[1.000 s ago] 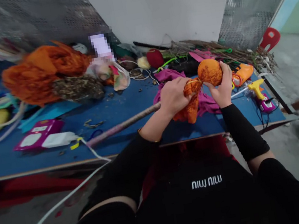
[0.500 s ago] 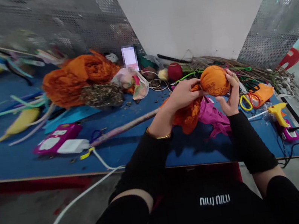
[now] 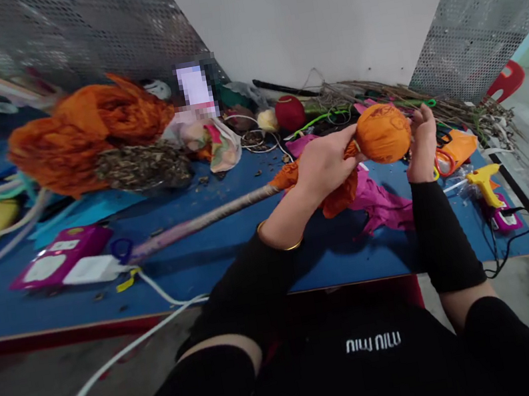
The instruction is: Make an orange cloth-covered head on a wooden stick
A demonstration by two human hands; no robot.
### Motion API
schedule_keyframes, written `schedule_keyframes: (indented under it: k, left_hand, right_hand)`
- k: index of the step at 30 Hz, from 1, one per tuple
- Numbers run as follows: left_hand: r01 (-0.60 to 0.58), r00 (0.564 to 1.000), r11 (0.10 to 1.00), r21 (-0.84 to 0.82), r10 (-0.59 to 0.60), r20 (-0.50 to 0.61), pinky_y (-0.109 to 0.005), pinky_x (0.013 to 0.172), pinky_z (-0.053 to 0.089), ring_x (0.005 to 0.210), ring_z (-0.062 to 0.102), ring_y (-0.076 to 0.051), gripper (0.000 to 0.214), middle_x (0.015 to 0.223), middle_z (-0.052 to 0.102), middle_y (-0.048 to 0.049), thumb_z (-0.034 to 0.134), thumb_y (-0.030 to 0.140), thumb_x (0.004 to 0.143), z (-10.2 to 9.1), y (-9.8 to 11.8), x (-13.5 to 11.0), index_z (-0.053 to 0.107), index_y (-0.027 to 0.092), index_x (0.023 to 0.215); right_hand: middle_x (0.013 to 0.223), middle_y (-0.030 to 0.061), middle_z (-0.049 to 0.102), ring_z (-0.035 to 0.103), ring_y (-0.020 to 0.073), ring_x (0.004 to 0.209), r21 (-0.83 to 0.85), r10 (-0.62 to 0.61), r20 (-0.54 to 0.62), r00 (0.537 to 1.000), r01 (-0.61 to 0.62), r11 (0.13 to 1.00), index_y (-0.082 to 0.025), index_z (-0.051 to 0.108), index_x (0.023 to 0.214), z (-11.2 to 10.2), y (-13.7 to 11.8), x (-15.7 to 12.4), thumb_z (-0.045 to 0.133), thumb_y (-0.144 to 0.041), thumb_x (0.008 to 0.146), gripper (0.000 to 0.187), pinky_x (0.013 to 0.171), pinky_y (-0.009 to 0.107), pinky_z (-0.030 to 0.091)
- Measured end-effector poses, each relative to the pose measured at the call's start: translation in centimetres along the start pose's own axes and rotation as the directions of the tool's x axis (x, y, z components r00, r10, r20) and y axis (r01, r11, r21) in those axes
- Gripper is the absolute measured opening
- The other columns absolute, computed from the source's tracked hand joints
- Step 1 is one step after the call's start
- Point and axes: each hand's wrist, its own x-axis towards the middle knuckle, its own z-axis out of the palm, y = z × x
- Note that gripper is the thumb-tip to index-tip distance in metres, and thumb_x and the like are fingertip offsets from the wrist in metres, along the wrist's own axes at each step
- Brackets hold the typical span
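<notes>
My left hand (image 3: 323, 168) is closed round the gathered neck of a cloth-wrapped ball (image 3: 384, 132), which is smooth, orange and marked with a darker pattern. Loose orange cloth (image 3: 343, 198) hangs below that hand. To its left a wrapped stick (image 3: 226, 209) slants across, one end meeting the orange cloth; whether they are joined is hidden. My right hand (image 3: 422, 143) is at the ball's right side, fingers raised and apart, with nothing held. Crumpled magenta cloth (image 3: 382, 205) lies on the table under the ball.
The blue table (image 3: 235, 264) carries an orange cloth bundle (image 3: 91, 132), a bag of dried matter (image 3: 142, 167), a purple box (image 3: 64, 255) and a white cable (image 3: 158, 287). Rightward are a yellow glue gun (image 3: 485, 181), scissors (image 3: 444, 161) and dry twigs (image 3: 462, 104). A white board (image 3: 315, 14) stands behind.
My right hand has come off the ball and opened beside it. My left hand still grips the cloth neck. The view has shifted, so the table items appear farther left.
</notes>
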Motion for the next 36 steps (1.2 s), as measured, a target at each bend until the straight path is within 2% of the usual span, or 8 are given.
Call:
schedule_keyframes:
  k: [3,5,10,15,19,26,31,36]
  left_hand:
    - [0.026,1.000,0.997,0.073,-0.025,-0.018,-0.039,0.098,0.055,0.116,0.073,-0.032,0.060,0.128,0.077,-0.0123,0.069,0.032,0.087,0.3,0.7,0.0,0.065,0.020,0.145]
    - [0.018,1.000,0.998,0.059,-0.018,-0.002,-0.039,0.099,0.054,0.115,0.073,-0.032,0.061,0.127,0.078,-0.0122,0.072,0.034,0.086,0.4,0.6,0.1,0.065,0.021,0.145]
    - [0.008,0.998,0.975,-0.222,0.007,0.067,-0.036,0.101,0.053,0.118,0.071,-0.029,0.062,0.132,0.075,-0.0102,0.067,0.057,0.090,0.7,-0.3,0.9,0.067,0.018,0.139]
    - [0.080,0.997,0.940,-0.331,-0.070,0.042,-0.032,0.092,0.054,0.102,0.073,-0.026,0.068,0.117,0.080,-0.0096,0.065,0.071,0.090,1.1,-0.7,1.7,0.074,0.015,0.127]
    - [0.053,0.998,0.894,-0.445,-0.034,0.051,-0.032,0.090,0.055,0.098,0.073,-0.024,0.063,0.112,0.080,-0.0083,0.071,0.064,0.087,1.4,-1.0,1.9,0.075,0.014,0.124]
    - [-0.019,0.993,0.870,-0.494,0.075,0.094,-0.035,0.100,0.055,0.110,0.072,-0.026,0.059,0.122,0.077,-0.0080,0.083,0.042,0.077,2.1,-1.6,2.0,0.072,0.017,0.129]
    - [0.019,0.992,0.960,-0.281,0.017,0.128,-0.038,0.098,0.054,0.114,0.071,-0.031,0.079,0.129,0.074,-0.0120,0.091,0.047,0.066,1.3,-1.8,2.0,0.066,0.017,0.135]
    - [-0.008,0.959,0.980,0.197,-0.048,0.278,-0.035,0.078,0.051,0.100,0.074,-0.034,0.031,0.105,0.080,-0.0115,0.074,0.043,0.088,-0.6,0.0,1.0,0.074,0.019,0.108]
  right_hand:
    - [0.151,0.0174,0.054,0.059,0.0320,0.137,0.080,-0.043,0.161,0.986,0.030,0.996,-0.024,0.038,0.154,-0.1,-1.5,-0.6,0.068,-0.081,0.077,0.099,0.115,0.055,0.051]
    - [0.149,0.0177,0.056,0.060,0.0325,0.135,0.053,-0.022,0.183,0.983,0.012,0.999,-0.024,0.038,0.152,0.2,-2.5,-1.3,0.076,-0.076,0.072,0.102,0.116,0.056,0.050]
    - [0.145,0.0170,0.057,0.061,0.0309,0.134,-0.052,-0.031,0.120,0.992,0.037,0.998,-0.023,0.040,0.146,1.0,-3.3,-2.4,0.075,-0.066,0.078,0.087,0.118,0.057,0.049]
    - [0.149,0.0168,0.054,0.062,0.0302,0.134,-0.006,0.020,0.175,0.984,-0.019,1.000,-0.026,0.032,0.152,1.7,-3.0,-2.8,0.076,-0.064,0.078,0.093,0.116,0.056,0.051]
    - [0.153,0.0178,0.052,0.061,0.0321,0.138,0.098,0.034,0.248,0.968,-0.060,0.993,-0.025,0.032,0.155,1.4,-2.0,-2.6,0.075,-0.072,0.076,0.101,0.114,0.056,0.054]
    - [0.141,0.0155,0.059,0.068,0.0277,0.125,-0.021,0.047,0.097,0.994,-0.045,0.999,-0.025,0.035,0.156,1.9,-0.6,-3.1,0.057,-0.067,0.094,0.078,0.109,0.053,0.058]
    - [0.146,0.0174,0.056,0.064,0.0314,0.131,0.072,-0.029,0.058,0.998,0.025,0.997,-0.025,0.033,0.157,2.6,-1.6,-3.1,0.062,-0.071,0.087,0.089,0.112,0.057,0.054]
    - [0.162,0.0205,0.041,0.052,0.0345,0.147,0.073,-0.130,0.177,0.976,0.119,0.990,-0.023,0.024,0.164,1.6,-2.6,-2.1,0.046,-0.100,0.073,0.121,0.118,0.055,0.050]
